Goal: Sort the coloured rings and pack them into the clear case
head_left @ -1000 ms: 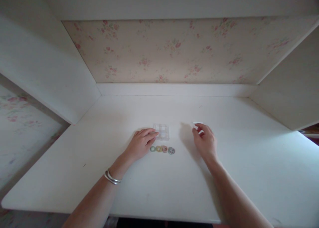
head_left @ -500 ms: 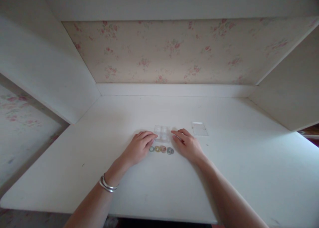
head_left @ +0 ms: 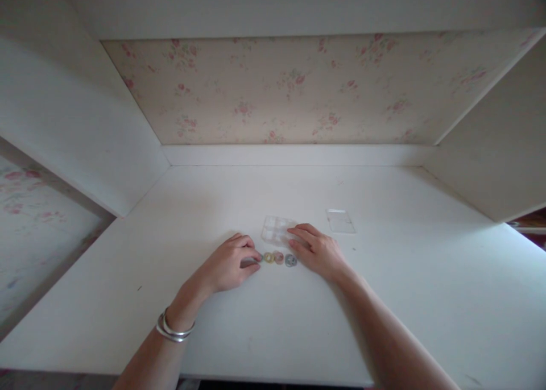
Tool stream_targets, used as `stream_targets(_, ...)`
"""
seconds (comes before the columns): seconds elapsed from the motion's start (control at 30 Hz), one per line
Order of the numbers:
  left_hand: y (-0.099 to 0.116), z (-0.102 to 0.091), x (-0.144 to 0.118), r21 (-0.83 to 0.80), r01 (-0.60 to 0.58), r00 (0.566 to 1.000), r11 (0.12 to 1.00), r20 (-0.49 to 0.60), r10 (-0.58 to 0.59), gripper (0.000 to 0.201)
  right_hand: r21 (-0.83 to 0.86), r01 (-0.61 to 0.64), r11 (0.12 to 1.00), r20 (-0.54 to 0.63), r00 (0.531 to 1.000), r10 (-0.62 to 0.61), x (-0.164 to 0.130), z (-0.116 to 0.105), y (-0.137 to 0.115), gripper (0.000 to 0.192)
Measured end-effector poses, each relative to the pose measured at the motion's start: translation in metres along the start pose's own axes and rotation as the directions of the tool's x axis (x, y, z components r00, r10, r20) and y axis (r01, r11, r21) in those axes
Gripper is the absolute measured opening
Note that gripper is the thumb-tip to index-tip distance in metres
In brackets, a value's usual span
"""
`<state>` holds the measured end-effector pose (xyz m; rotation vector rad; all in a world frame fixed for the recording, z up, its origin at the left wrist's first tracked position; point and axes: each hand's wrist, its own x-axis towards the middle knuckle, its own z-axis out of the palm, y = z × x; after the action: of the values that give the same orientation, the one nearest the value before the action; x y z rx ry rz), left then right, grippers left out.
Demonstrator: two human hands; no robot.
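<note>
Head view: a person's two bare hands rest on a white desk [head_left: 384, 299], on either side of a clear plastic box [head_left: 276, 231] divided into small compartments. The right hand [head_left: 318, 252] lies on the desk with its fingers [head_left: 298, 231] stretched out and touching the right edge of the box, gripping nothing that can be seen. The left hand [head_left: 228, 263] sits just below and to the left of the box, fingers curled, its fingertips [head_left: 251, 259] pinched on the leftmost ring of a short row of small coloured rings [head_left: 279, 258]; that ring is mostly hidden by the fingers. The other three rings, yellow, pink and grey, lie flat on the desk just in front of the box, side by side. A flat clear lid [head_left: 340, 220] lies on the desk to the right of the box, well apart from both hands. Silver bangles [head_left: 171, 330] circle the left wrist. Behind the box, flowered wallpaper [head_left: 273, 88] backs the white alcove.

Half a second earlier the left fingers rested against the box's left edge and all four rings lay uncovered; the hand has since dropped to the row. The box, then square to the desk edge, now sits slightly turned under the right fingers. The lid has not shifted.
</note>
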<state>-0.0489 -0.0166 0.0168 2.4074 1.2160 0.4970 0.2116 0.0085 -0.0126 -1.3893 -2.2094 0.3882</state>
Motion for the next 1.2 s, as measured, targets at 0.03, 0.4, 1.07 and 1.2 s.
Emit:
stream_targets(0.03,-0.001,0.001,0.000,-0.001,0.006,1.000,1.000,0.001,-0.006,0.010,0.013,-0.003,1.000,-0.003,1.000,0.003,0.000,0.000,0.000,0.031)
stream_targets(0.4,0.002,0.000,0.002,-0.104,0.027,0.999,0.994,-0.034,-0.030,0.018,0.058,0.012,0.998,-0.021,1.000,-0.011,0.000,0.001,0.002,0.031)
stream_targets(1.07,-0.008,0.030,0.061,-0.293,0.207,0.872,0.933,-0.376,-0.312,0.023,0.097,0.001,0.995,-0.011,1.000,0.000,0.001,-0.002,-0.001,0.028)
stream_targets(1.2,-0.008,0.034,0.068,-0.199,0.221,0.890,0.955,-0.358,-0.281,0.025,0.109,0.002,0.994,-0.014,1.000,0.000,0.001,-0.001,0.000,0.028)
